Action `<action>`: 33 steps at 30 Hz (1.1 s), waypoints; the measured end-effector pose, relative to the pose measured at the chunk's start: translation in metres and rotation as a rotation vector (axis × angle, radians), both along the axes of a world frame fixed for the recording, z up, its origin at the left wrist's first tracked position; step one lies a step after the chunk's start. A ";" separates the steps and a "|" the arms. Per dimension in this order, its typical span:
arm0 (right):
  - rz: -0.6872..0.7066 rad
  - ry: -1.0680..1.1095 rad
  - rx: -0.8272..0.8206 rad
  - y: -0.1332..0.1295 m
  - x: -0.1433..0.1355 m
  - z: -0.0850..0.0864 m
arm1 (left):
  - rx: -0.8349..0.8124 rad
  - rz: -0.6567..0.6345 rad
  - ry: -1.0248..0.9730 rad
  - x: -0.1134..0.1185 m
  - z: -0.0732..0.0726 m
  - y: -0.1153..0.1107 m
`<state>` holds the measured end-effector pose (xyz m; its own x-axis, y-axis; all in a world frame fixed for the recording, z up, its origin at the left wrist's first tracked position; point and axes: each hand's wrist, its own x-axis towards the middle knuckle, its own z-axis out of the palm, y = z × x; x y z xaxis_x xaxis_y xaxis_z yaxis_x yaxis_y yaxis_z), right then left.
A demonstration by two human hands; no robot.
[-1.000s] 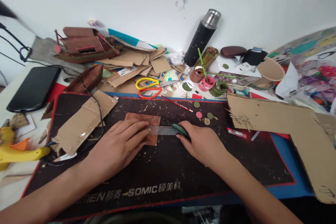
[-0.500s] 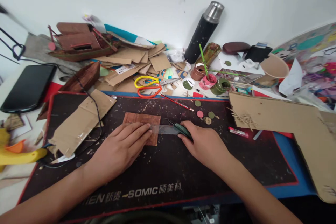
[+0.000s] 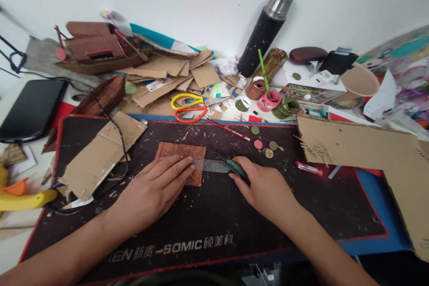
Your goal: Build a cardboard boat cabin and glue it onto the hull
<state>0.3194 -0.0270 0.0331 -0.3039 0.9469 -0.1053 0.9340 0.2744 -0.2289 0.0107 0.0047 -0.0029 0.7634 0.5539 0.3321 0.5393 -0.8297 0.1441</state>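
My left hand point(image 3: 152, 190) lies flat, fingers stretched out together, pressing on a brown-painted piece of cardboard point(image 3: 198, 180) and on the left end of a clear ruler point(image 3: 214, 166). The ruler runs rightward off the piece across the dark mat. My right hand point(image 3: 263, 185) is closed around a dark green-handled tool point(image 3: 238, 170) with a thin pointed tip. This tip sits over the ruler's upper edge, to the right of the brown piece. Its exact kind is hard to make out.
The dark desk mat point(image 3: 187, 219) carries a cardboard offcut point(image 3: 92, 156), a pencil point(image 3: 231, 130) and small painted discs. Scissors point(image 3: 191, 108), paint pots point(image 3: 269, 99), a thermos point(image 3: 266, 33) and a model boat point(image 3: 97, 49) stand behind. An L-shaped cardboard point(image 3: 351, 143) lies right.
The camera view has shifted slightly. My left hand keeps its place on the brown piece and the ruler. My right hand still grips the tool, in nearly the same place over the ruler.
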 end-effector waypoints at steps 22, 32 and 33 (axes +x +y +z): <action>-0.015 0.049 -0.001 0.004 0.003 -0.004 | 0.004 -0.012 0.043 -0.001 0.000 -0.001; -0.021 0.030 -0.028 0.005 0.003 -0.001 | -0.024 -0.005 0.022 0.000 0.001 -0.002; -0.022 0.031 -0.029 0.005 0.003 -0.001 | -0.024 -0.006 0.020 0.000 0.001 -0.002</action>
